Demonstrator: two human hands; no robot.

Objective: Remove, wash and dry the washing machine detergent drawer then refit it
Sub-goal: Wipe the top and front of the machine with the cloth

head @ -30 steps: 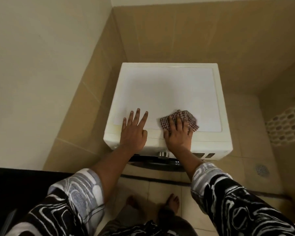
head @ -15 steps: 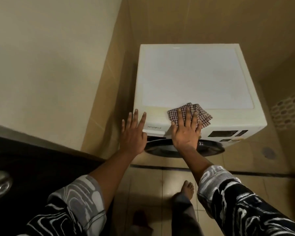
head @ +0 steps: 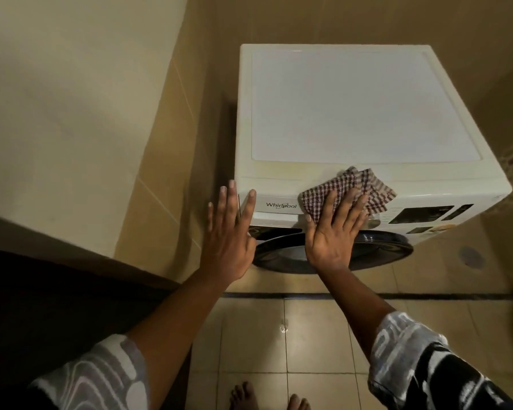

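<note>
The white front-loading washing machine (head: 353,113) stands against the tiled wall. Its detergent drawer (head: 274,206), with a brand name on its front, sits closed at the top left of the front panel. My left hand (head: 228,232) is flat with straight fingers at the machine's front left corner, its fingertips reaching the drawer's left end. My right hand (head: 332,232) presses a checked cloth (head: 350,189) with straight fingers against the front top edge, just right of the drawer.
The dark round door (head: 367,250) bulges out below my hands. A display panel (head: 421,214) is on the front right. A tiled wall (head: 166,161) runs close along the machine's left side. A floor drain (head: 470,257) lies at the right. My bare feet (head: 267,398) stand on tiles.
My view has pulled back and dropped, so the machine's front now shows. Both hands have slid from the top surface toward the front edge, and the cloth moved along with my right hand.
</note>
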